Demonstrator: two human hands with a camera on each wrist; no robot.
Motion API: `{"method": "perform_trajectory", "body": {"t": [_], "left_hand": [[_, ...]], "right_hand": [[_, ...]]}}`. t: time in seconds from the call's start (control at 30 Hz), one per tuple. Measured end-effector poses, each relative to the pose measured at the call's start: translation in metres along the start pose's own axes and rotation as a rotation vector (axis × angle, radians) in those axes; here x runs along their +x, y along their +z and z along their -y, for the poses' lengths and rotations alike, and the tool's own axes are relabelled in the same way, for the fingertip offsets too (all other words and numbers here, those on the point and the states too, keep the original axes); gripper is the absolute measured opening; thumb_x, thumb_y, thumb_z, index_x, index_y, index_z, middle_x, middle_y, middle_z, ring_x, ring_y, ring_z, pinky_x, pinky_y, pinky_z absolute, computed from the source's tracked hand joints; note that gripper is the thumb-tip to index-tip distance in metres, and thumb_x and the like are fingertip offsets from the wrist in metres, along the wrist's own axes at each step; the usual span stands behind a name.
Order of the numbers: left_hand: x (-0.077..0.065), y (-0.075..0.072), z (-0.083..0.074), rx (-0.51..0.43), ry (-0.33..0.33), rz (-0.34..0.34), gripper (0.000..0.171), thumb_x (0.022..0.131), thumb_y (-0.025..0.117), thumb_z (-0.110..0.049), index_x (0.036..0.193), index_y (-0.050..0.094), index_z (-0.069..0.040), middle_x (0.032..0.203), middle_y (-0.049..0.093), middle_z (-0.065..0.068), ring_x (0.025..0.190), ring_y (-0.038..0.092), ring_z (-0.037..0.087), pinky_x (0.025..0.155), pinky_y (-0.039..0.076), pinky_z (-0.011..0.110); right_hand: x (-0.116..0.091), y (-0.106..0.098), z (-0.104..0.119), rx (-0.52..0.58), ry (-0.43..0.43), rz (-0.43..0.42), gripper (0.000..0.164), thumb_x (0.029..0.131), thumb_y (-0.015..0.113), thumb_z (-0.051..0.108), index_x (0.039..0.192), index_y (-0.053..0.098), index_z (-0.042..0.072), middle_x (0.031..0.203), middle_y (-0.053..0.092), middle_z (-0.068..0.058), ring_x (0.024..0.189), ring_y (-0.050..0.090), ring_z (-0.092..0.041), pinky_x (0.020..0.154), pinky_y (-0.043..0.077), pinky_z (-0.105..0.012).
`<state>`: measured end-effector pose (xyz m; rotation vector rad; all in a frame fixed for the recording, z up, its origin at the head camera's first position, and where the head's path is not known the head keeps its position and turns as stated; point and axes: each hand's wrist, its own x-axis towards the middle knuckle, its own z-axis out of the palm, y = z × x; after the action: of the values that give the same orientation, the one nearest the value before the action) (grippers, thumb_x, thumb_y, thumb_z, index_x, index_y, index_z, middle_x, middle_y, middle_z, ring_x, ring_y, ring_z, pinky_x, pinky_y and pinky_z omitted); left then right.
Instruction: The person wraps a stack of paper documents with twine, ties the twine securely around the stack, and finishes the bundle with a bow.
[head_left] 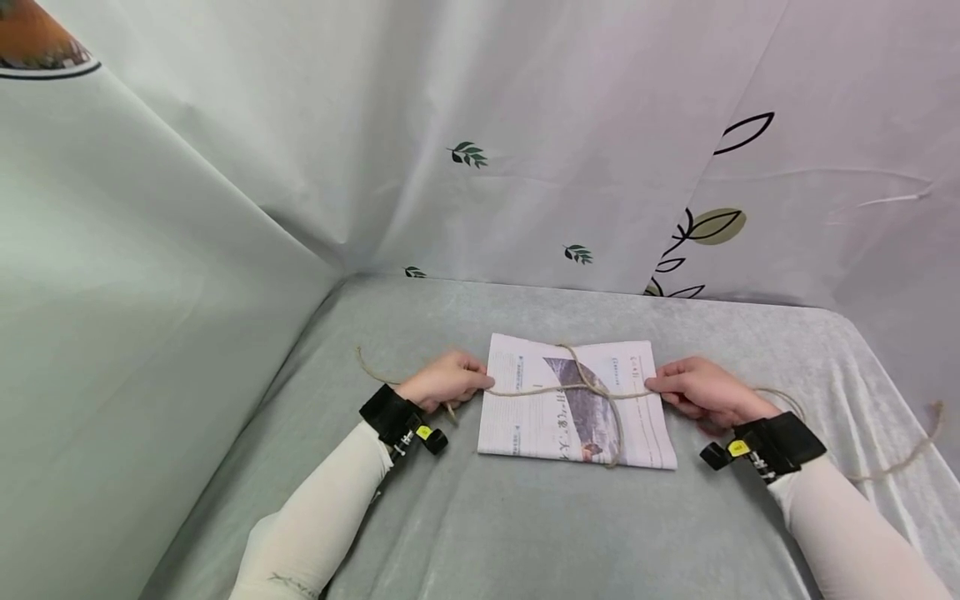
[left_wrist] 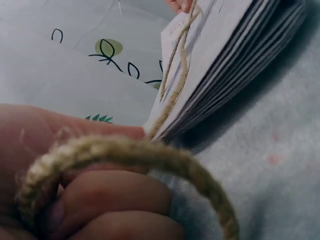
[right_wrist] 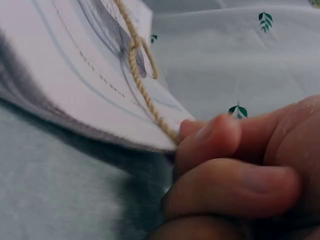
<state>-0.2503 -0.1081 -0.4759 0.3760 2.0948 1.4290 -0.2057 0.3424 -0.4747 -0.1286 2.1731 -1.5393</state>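
Observation:
A folded stack of newspaper (head_left: 502,425) lies on the grey cloth, its many layered edges visible in the left wrist view. Brown twine (head_left: 532,392) runs across its top from side to side and crosses another strand right of the middle. At the left edge, my left hand (head_left: 447,382) grips the twine with curled fingers; a loop of twine (left_wrist: 125,150) arcs out of that hand close to the wrist camera. My right hand (head_left: 701,389) pinches the twine at the right edge, thumb and forefinger by the paper's side. One strand hangs over the near edge.
Loose twine trails left of the left hand and to the right past the right wrist, ending in a frayed tip (head_left: 937,406). Grey cloth (head_left: 555,533) covers the table. White leaf-patterned fabric (head_left: 525,208) hangs behind and along the left side.

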Motion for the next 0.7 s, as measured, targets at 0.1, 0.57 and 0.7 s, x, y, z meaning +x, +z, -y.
{"method": "perform_trajectory", "body": {"t": [0.1, 0.57, 0.7], "left_hand": [[-0.001, 0.001, -0.003, -0.009, 0.048, -0.059, 0.026, 0.112, 0.067, -0.013, 0.089, 0.064, -0.002, 0.067, 0.048, -0.002, 0.051, 0.032, 0.010, 0.049, 0.029, 0.026], [-0.015, -0.007, -0.023, 0.157, 0.500, -0.301, 0.017, 0.114, 0.064, -0.007, 0.124, 0.077, -0.005, 0.108, 0.082, 0.008, 0.087, 0.068, 0.041, 0.073, 0.041, 0.030], [-0.012, -0.010, -0.021, 0.244, 0.488, -0.280, 0.024, 0.109, 0.068, 0.001, 0.130, 0.079, -0.005, 0.121, 0.080, 0.010, 0.081, 0.068, 0.023, 0.069, 0.049, 0.024]], "right_hand": [[-0.002, 0.000, 0.004, -0.015, -0.059, -0.073, 0.038, 0.111, 0.071, 0.023, 0.088, 0.061, -0.006, 0.062, 0.050, 0.005, 0.048, 0.035, -0.005, 0.047, 0.030, -0.023], [-0.018, 0.002, 0.021, -0.081, -0.499, -0.494, 0.018, 0.113, 0.069, 0.012, 0.117, 0.078, -0.003, 0.073, 0.070, 0.005, 0.049, 0.047, -0.015, 0.046, 0.031, -0.037], [-0.022, -0.005, 0.014, -0.131, -0.515, -0.462, 0.019, 0.108, 0.069, -0.002, 0.124, 0.079, -0.002, 0.068, 0.066, 0.002, 0.048, 0.049, -0.016, 0.045, 0.036, -0.035]]}}
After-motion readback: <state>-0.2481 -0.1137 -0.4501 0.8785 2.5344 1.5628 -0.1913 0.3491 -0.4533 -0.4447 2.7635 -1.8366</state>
